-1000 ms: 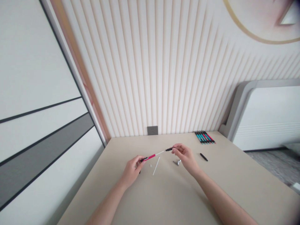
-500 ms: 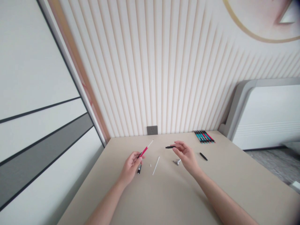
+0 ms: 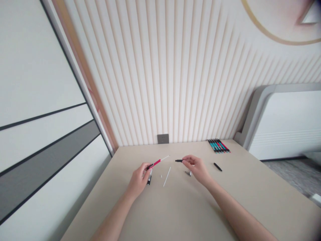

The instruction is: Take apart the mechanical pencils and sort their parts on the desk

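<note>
My left hand [image 3: 139, 176] is closed on a red pen barrel [image 3: 156, 163] with a black end. A thin white refill [image 3: 165, 157] sticks out of the barrel's front, tilted up to the right. Between thumb and fingers, my right hand [image 3: 197, 168] pinches a black pen grip section [image 3: 179, 161], its narrow end towards the refill tip; the two are apart. Under the left hand lies a black and white pen part [image 3: 149, 179]. A loose white refill [image 3: 167, 176] and a tiny white piece [image 3: 161, 176] rest between the hands. Small silver parts [image 3: 188, 173] lie beside the right hand, partly hidden.
A row of several teal, red and black pens [image 3: 219, 146] lies at the back right of the beige table [image 3: 160, 214]. A black pen part [image 3: 218, 166] is to the right of my right hand. Behind the table stands a ribbed wall with a dark socket [image 3: 163, 139].
The red barrel with its refill has swung lower and more level, pointing right. My right hand has closed its fingers more around the black grip section and brought it slightly lower.
</note>
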### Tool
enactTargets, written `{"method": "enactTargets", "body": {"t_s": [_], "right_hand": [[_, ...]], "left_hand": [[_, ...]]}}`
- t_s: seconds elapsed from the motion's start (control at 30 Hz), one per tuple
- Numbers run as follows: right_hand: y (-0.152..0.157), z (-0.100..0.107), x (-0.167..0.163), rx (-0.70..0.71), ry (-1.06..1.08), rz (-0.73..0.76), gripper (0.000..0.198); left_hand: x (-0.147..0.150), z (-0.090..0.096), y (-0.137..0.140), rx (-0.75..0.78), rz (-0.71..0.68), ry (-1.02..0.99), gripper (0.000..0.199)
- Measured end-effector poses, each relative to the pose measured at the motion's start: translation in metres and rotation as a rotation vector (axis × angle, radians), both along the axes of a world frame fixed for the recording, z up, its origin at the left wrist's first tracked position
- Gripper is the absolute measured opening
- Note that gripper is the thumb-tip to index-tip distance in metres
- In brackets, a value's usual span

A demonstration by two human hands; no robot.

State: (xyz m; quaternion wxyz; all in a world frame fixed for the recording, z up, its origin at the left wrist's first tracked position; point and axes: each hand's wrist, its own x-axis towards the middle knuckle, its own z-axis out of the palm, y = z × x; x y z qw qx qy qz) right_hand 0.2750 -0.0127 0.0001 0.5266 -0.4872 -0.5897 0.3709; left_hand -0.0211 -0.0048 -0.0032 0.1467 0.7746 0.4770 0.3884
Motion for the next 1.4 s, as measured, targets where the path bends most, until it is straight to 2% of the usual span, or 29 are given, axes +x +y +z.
{"method": "enactTargets", "body": {"t_s": [0.17,0.33,0.43,0.6,0.77,0.93,1.17,1.4], "right_hand": [[-0.008,-0.006,-0.007,-0.001,-0.413,0.151,0.013],[-0.011,-0.006,-0.007,0.06,-0.703,0.223,0.013],[-0.009,-0.004,0.002,0.072,-0.799,0.183,0.018],[-0.004,-0.002,0.018,0.012,-0.916,0.05,0.017],[-0.004,-0.003,0.017,-0.053,-1.002,0.049,0.017],[-0.004,-0.003,0.013,-0.047,-0.988,0.066,0.018],[-0.006,-0.003,0.002,0.124,-0.583,0.13,0.022],[-0.008,-0.004,-0.006,0.203,-0.455,0.173,0.026]], "left_hand": [[0.0,-0.001,0.001,0.0,-0.017,0.027,0.019],[0.001,0.001,-0.001,-0.046,-0.064,0.053,0.02],[0.001,0.001,-0.001,-0.071,-0.075,0.076,0.021],[0.0,-0.004,0.0,-0.059,-0.067,0.087,0.017],[-0.001,-0.008,0.002,-0.07,-0.082,0.085,0.017],[-0.002,-0.008,0.002,-0.086,-0.082,0.104,0.017],[-0.003,-0.008,0.003,-0.102,-0.106,0.144,0.016],[-0.004,-0.009,0.003,-0.096,-0.106,0.153,0.016]]}}
